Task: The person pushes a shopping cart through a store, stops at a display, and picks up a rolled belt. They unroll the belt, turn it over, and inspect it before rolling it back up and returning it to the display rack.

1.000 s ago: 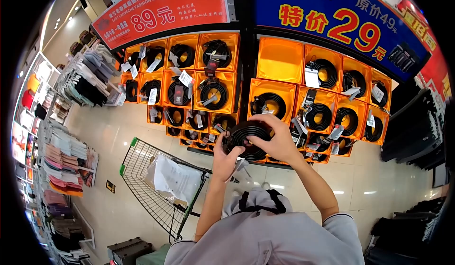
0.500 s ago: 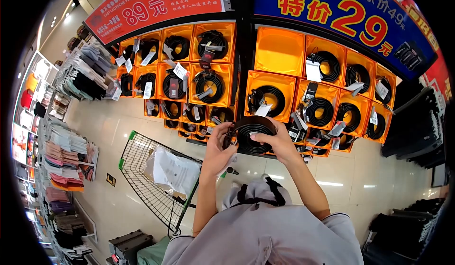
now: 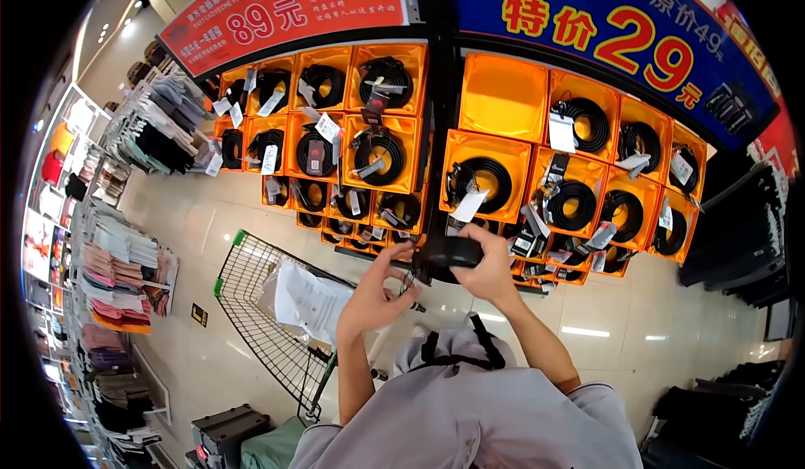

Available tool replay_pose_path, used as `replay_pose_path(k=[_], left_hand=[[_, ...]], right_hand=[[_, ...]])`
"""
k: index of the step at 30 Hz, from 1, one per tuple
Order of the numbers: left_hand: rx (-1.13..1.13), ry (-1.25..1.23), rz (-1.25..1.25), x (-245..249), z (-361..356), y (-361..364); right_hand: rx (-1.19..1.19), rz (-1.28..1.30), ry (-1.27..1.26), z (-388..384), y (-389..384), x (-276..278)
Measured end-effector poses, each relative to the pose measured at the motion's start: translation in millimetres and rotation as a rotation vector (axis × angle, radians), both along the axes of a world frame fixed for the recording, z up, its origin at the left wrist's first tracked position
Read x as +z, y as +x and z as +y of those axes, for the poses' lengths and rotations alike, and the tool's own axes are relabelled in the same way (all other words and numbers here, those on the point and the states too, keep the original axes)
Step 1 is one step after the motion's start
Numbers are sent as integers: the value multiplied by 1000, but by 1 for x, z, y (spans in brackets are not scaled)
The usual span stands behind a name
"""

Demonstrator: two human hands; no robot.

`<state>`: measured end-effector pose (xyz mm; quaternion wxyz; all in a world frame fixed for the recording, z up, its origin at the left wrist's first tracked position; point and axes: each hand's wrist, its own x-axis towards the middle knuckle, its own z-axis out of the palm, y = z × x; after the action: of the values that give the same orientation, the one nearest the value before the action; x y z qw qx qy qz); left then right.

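A coiled black belt (image 3: 453, 252) is held in front of my chest, turned so that its smooth outer edge faces me. My right hand (image 3: 495, 269) grips the coil from the right, the thumb along its near side. At the coil's left end, my left hand (image 3: 369, 297) has curled fingers around the buckle part, where a thin dark loop shows near the thumb. The buckle itself is mostly hidden. Just beyond are orange-lined display boxes with coiled belts, including a tagged belt (image 3: 486, 185) directly behind my hands.
A wire shopping cart (image 3: 272, 310) holding a white plastic bag (image 3: 310, 301) stands to my left. Red (image 3: 285, 16) and blue price signs (image 3: 620, 37) top the belt racks. Clothes racks (image 3: 122, 263) line the left, with dark garments (image 3: 729, 226) hanging at right. A dark case (image 3: 231, 435) sits lower left.
The belt coil has tipped from showing its flat spiral face to showing its outer edge. My left hand has shifted slightly left and down, its fingers less tightly closed.
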<state>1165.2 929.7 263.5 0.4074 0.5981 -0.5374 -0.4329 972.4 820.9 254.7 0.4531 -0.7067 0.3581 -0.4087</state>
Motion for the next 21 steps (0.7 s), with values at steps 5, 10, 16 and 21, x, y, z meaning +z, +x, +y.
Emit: replay_pose_path(k=[5, 10, 16, 21], left_hand=[[-31, -107, -197, 2, 8, -1], [-96, -247, -111, 11, 5, -8], [1, -252, -5, -5, 6, -13], [32, -335, -97, 5, 5, -19]], right_hand=[[28, 154, -223, 18, 2, 4], [101, 165, -251, 27, 5, 7], [109, 105, -162, 33, -2, 10], [110, 74, -84, 32, -9, 8]])
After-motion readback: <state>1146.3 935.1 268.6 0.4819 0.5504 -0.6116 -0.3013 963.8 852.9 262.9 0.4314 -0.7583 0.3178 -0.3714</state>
